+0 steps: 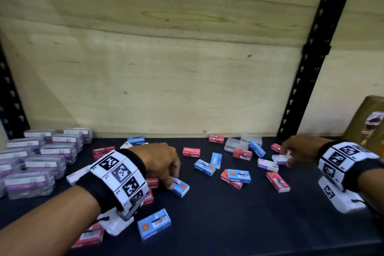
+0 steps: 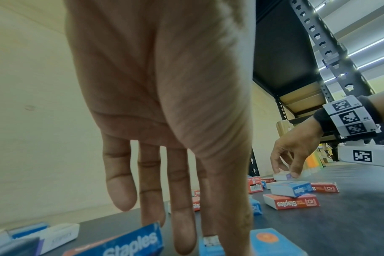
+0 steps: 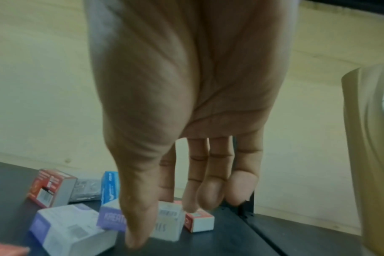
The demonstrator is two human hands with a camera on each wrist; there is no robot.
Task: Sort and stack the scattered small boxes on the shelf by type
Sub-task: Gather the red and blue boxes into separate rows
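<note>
Left hand (image 1: pixel 160 160) pinches a blue box (image 1: pixel 180 186) at six o'clock on the shelf (image 1: pixel 239 224); right hand (image 1: pixel 299 149) grips a purple box (image 1: pixel 281 159) at three. Neighbours crowd close, so a hasty lift could knock them, or slip.

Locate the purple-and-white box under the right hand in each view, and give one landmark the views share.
Head: purple-and-white box, far right, under the right hand.
Left wrist: small, right of centre, pinched by fingertips.
Right wrist: bottom centre, behind the thumb.
Shared landmark: the neighbouring purple box; not clearly seen from the left wrist.
</note>
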